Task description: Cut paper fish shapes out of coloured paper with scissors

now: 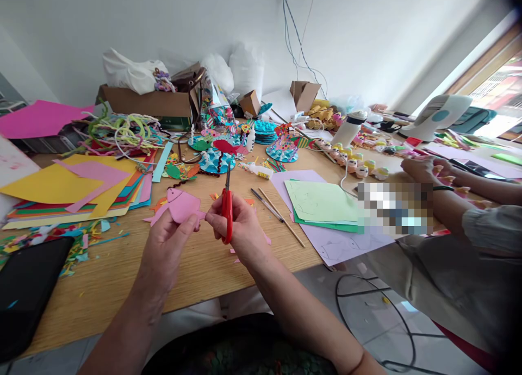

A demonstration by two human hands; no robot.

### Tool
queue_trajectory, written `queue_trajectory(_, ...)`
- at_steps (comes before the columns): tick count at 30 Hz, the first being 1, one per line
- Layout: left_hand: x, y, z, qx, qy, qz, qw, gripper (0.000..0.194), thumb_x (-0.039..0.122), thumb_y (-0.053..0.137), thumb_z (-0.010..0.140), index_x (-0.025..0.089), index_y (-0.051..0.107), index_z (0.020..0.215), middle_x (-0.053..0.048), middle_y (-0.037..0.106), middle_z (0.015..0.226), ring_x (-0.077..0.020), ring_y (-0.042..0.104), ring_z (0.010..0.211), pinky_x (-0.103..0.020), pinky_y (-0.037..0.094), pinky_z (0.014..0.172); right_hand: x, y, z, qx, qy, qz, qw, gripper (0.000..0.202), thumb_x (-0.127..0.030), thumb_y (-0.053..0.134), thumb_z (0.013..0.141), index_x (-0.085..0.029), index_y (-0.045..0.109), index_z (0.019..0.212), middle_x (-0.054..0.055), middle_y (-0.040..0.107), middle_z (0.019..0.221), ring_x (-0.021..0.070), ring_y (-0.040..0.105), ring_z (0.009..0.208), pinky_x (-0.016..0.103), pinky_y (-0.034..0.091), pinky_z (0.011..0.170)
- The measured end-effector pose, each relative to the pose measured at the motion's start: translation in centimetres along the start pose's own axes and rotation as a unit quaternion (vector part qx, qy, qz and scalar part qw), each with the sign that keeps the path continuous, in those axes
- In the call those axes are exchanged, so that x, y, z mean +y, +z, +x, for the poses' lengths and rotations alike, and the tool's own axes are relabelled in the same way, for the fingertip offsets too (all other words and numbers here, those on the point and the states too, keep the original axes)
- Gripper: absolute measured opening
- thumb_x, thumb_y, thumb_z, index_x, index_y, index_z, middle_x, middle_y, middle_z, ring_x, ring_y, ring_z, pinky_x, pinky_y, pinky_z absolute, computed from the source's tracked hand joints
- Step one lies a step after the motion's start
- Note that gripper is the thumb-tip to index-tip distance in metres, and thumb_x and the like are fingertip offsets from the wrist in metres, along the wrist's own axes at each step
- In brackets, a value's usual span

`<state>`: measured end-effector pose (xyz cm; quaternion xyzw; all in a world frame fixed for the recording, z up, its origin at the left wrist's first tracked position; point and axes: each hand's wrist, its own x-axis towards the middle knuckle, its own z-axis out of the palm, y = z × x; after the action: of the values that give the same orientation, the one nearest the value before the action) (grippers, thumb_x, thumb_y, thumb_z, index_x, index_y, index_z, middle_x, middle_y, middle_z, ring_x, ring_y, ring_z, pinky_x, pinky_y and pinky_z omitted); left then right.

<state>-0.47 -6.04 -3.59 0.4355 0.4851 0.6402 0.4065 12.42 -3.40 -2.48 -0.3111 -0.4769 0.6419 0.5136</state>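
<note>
My left hand (169, 239) pinches a pink paper fish (183, 205) above the wooden table. Its body faces me, with a small drawn mark near the top left. Red-handled scissors (227, 214) stand upright in my right hand (236, 225), blades pointing away from me. The fingertips of my right hand are at the narrow right end of the fish. Orange paper pieces lie on the table behind both hands. Small pink scraps (234, 255) lie beneath my right hand.
Coloured paper sheets (53, 190) and a black phone (35, 288) are at left. Green sheets (322, 201), a pen (267, 205) and a wooden stick (282, 217) lie right of my hands. Decorated paper cones (216, 160) stand behind. Another person's hands (424, 171) work at far right.
</note>
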Motion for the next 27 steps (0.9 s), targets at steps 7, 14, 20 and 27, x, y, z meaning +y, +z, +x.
queue_trajectory(7,0.3,0.1,0.1,0.015,-0.017,0.028,0.999,0.013,0.03,0.074,0.062,0.02,0.067,0.067,0.002,0.063,0.065,-0.0151,0.056,0.066,-0.028,0.047,0.066,0.0,-0.1,-0.4,-0.01,0.013,-0.008,1.0,0.032,-0.033,0.077,0.064,-0.02,0.051,0.077,-0.007,0.055,0.065,0.006,0.044,0.046,0.02,0.037,0.043)
queue_trajectory(14,0.7,0.0,0.2,0.045,-0.025,-0.002,0.999,0.008,0.025,0.073,0.06,0.021,0.067,0.063,0.004,0.066,0.062,-0.0141,0.059,0.065,-0.028,0.049,0.069,-0.4,-1.0,-1.2,-0.029,0.025,-0.104,0.994,0.028,-0.036,0.074,0.07,-0.02,0.052,0.076,-0.006,0.05,0.063,0.0077,0.043,0.048,0.02,0.033,0.043)
queue_trajectory(20,1.3,0.3,0.0,0.041,-0.058,-0.052,0.996,0.011,0.026,0.076,0.059,0.019,0.068,0.065,0.005,0.067,0.064,-0.0116,0.061,0.062,-0.025,0.053,0.064,-0.3,-1.3,-2.8,-0.09,0.072,-0.136,0.984,0.031,-0.043,0.064,0.08,-0.02,0.048,0.067,-0.005,0.047,0.057,0.0086,0.043,0.049,0.02,0.032,0.045)
queue_trajectory(27,1.4,0.4,-0.4,0.013,-0.075,-0.026,0.997,0.014,0.026,0.078,0.058,0.018,0.068,0.064,0.004,0.066,0.061,-0.0118,0.06,0.059,-0.024,0.053,0.06,0.2,-1.6,-2.0,0.002,0.036,0.002,0.999,0.035,-0.036,0.078,0.065,-0.02,0.051,0.078,-0.008,0.05,0.061,0.006,0.043,0.044,0.02,0.033,0.042)
